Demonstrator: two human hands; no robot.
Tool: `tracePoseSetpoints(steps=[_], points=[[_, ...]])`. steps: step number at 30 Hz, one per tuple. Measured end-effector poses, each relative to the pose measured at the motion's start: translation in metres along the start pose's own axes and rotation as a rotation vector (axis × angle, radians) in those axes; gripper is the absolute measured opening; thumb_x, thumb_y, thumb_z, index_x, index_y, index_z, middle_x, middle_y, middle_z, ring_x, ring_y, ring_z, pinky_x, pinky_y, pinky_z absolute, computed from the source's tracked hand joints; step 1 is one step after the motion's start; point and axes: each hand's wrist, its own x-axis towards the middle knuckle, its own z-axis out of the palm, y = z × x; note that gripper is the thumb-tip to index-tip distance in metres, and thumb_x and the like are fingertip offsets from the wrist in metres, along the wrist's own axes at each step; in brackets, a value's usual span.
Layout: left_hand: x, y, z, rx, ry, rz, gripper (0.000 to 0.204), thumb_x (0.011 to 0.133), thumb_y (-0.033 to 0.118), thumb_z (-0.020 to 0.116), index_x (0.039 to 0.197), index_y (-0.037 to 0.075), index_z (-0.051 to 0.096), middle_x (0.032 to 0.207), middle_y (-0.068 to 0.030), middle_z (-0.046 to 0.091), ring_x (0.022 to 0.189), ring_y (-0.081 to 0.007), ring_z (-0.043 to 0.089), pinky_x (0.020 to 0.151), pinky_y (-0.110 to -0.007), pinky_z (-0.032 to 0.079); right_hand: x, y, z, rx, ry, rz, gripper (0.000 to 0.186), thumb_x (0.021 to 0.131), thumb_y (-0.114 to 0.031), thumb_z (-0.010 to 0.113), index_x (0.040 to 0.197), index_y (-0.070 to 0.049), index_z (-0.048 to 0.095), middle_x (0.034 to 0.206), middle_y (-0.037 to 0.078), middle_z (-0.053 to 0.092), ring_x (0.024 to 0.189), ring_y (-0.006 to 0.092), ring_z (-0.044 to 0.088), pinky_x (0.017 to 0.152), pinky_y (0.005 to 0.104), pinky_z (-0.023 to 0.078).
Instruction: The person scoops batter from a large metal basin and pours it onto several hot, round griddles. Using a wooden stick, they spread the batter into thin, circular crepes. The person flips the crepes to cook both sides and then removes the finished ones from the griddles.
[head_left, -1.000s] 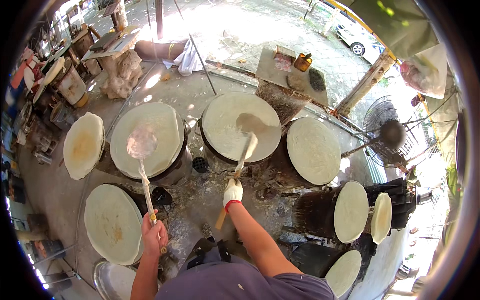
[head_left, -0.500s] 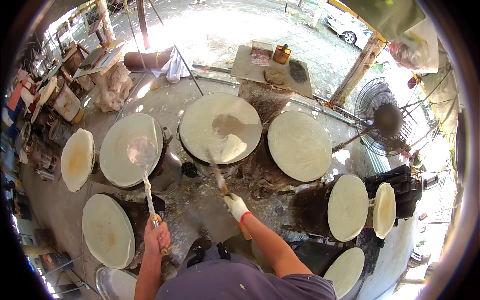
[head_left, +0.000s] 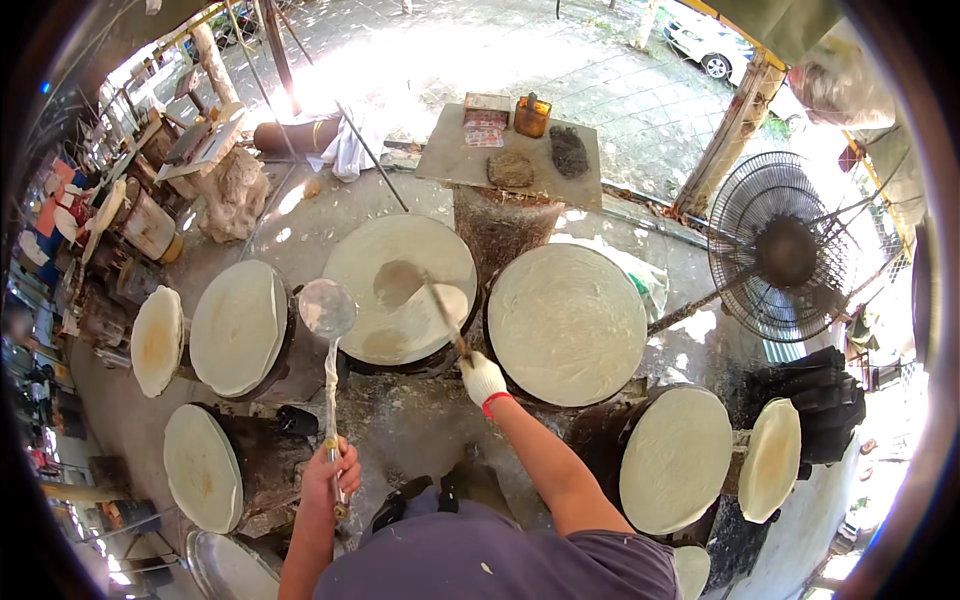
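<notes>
My bare left hand point(head_left: 331, 476) is closed around the handle of a ladle point(head_left: 327, 308), whose round pale bowl hangs beside the middle round griddle point(head_left: 425, 236). My right hand point(head_left: 484, 380), in a white glove with a red band at the wrist, grips a long thin spatula point(head_left: 446, 318) by its handle. The spatula's far end lies over the middle griddle, at the edge of a pale batter patch. Thin pale batter covers much of that griddle, with darker bare-looking patches left of the spatula. To its right, another griddle point(head_left: 567, 322) bears a full pale sheet.
More sheet-covered round griddles curve around me: one at left point(head_left: 236, 330), one at lower left point(head_left: 203, 468), one at right point(head_left: 676, 460). Browned sheets stand at far left point(head_left: 157, 342) and far right point(head_left: 769, 460). A large fan point(head_left: 784, 250) and a small table point(head_left: 440, 160) stand beyond.
My view has shifted right. The ladle has moved from over the left griddle to beside the middle one. The spatula has shifted across the middle griddle, and its bare patches look different.
</notes>
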Motion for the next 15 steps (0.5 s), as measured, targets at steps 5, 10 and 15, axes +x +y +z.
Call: tracePoseSetpoints(steps=[5, 10, 15], points=[[0.008, -0.004, 0.013, 0.016, 0.026, 0.023, 0.024, 0.08, 0.007, 0.063, 0.098, 0.005, 0.047, 0.071, -0.0043, 0.043, 0.047, -0.0112, 0.04, 0.041, -0.026, 0.035, -0.067, 0.03, -0.005, -0.121, -0.521, -0.09, 0.036, 0.088, -0.03, 0.051, 0.11, -0.002, 0.056, 0.091, 0.02, 0.064, 0.088, 0.0338, 0.062, 0.077, 0.0387, 0.047], [0.01, 0.002, 0.01, -0.02, 0.036, -0.004, 0.025, 0.08, 0.006, 0.06, 0.101, 0.003, 0.046, 0.073, -0.0049, 0.043, 0.048, -0.0114, 0.04, 0.042, -0.026, 0.036, 0.002, 0.038, 0.012, -0.198, -0.04, 0.171, 0.032, 0.09, -0.03, 0.047, 0.114, -0.011, 0.056, 0.096, 0.025, 0.062, 0.09, 0.0425, 0.059, 0.074, 0.0472, 0.046], [0.012, 0.017, -0.005, -0.017, 0.034, -0.061, 0.022, 0.081, 0.005, 0.057, 0.101, 0.002, 0.047, 0.072, -0.0052, 0.042, 0.048, -0.0111, 0.039, 0.042, -0.025, 0.035, 0.087, 0.009, 0.021, -0.061, 0.146, 0.036, 0.047, 0.089, -0.026, 0.048, 0.135, -0.017, 0.042, 0.101, 0.027, 0.062, 0.095, 0.0403, 0.06, 0.082, 0.0452, 0.046]])
